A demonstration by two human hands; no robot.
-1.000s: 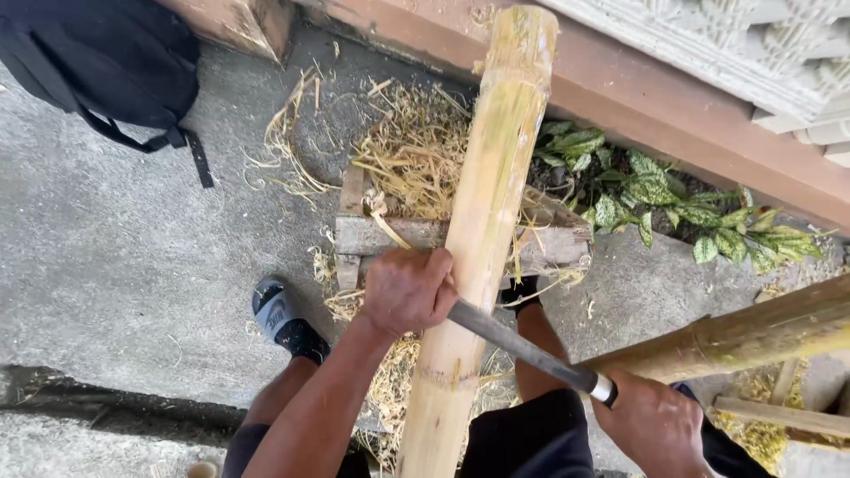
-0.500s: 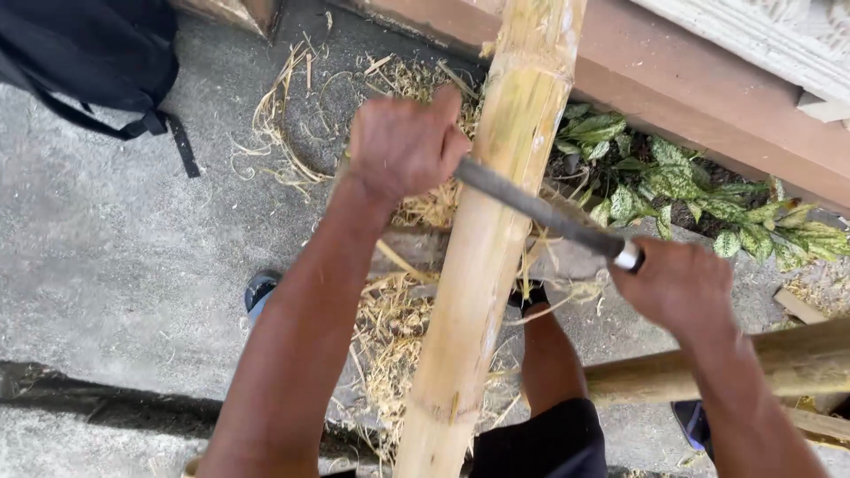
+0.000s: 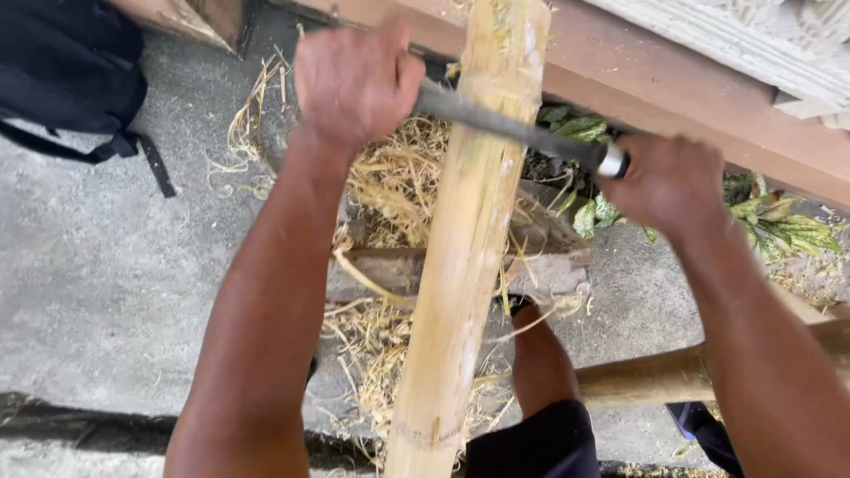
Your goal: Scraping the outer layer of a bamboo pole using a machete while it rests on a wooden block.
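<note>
A thick pale bamboo pole (image 3: 465,248) runs upright through the middle of the head view, leaning away from me. A long dark blade (image 3: 513,131) lies across its far part. My left hand (image 3: 354,80) is closed around the blade's left end. My right hand (image 3: 668,181) grips the handle end, just past a silver collar (image 3: 613,160). Both arms reach out on either side of the pole. My knee (image 3: 540,354) shows below, right of the pole.
Straw-like bamboo shavings (image 3: 398,177) lie heaped on the concrete ground around a low wooden block (image 3: 549,265). A black backpack (image 3: 66,75) sits at the upper left. Green leaves (image 3: 779,226) grow along a reddish wooden beam (image 3: 699,97). A second bamboo pole (image 3: 655,376) lies at the right.
Both hands have moved the blade up along the bamboo pole, away from me, from near its middle to its far part. My arms are now stretched out further.
</note>
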